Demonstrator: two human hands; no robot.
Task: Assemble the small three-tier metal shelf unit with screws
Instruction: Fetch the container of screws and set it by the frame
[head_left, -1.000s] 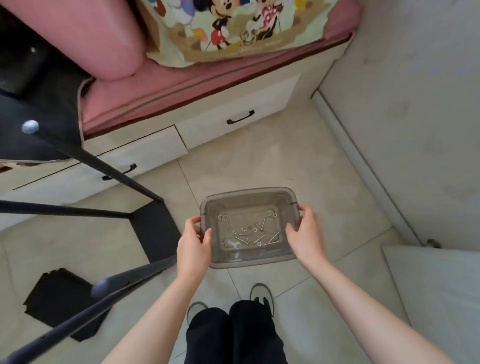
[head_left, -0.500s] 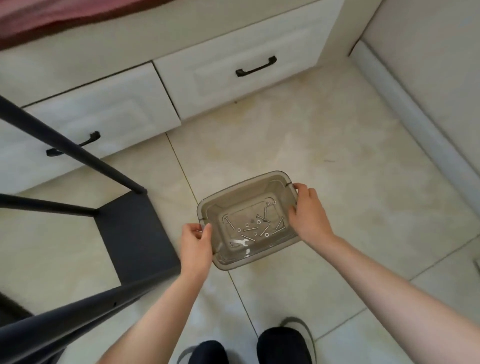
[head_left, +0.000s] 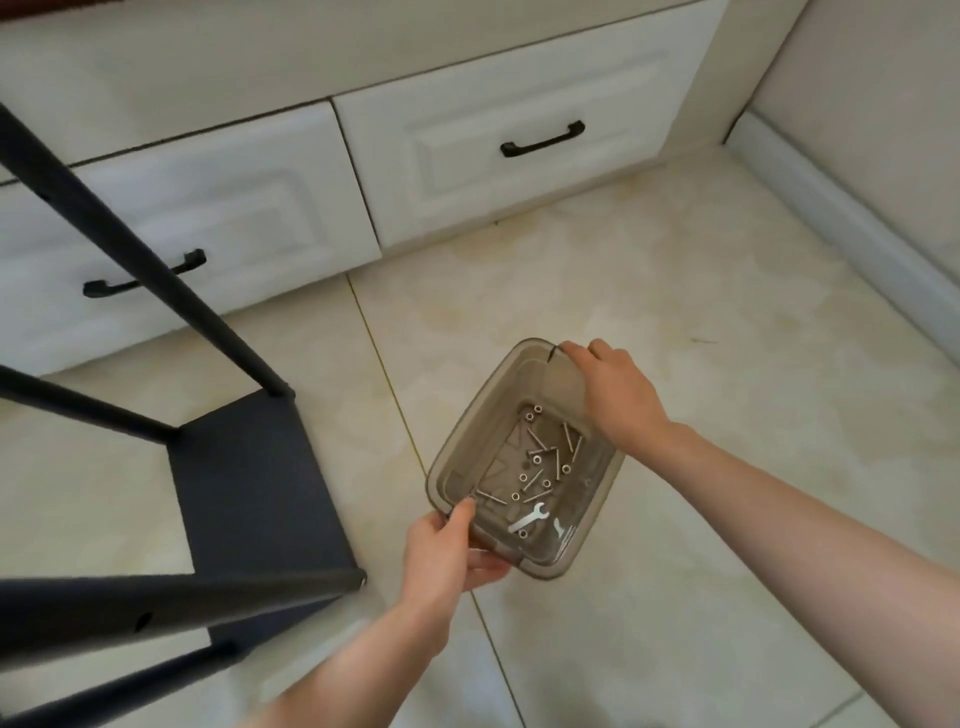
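A smoky clear plastic box (head_left: 470, 436) is held low over the tiled floor, turned diagonally. Inside lie several silver screws (head_left: 540, 460), nuts and a small flat wrench (head_left: 530, 519). My left hand (head_left: 447, 551) grips the box's near corner, thumb over the rim. My right hand (head_left: 613, 395) grips its far right rim. The black metal shelf unit (head_left: 249, 493) lies on its side at the left, one dark panel flat on the floor and its black poles (head_left: 130, 249) running toward the camera.
White drawers with black handles (head_left: 543, 139) line the far side. A pale baseboard (head_left: 841, 218) and wall close off the right. Beige floor tiles (head_left: 675, 291) lie between the box and the drawers.
The view has dropped closer to the floor. The box has turned from level and square to diagonal, with my right hand farther away and my left hand nearer. The bed and cushion left the view.
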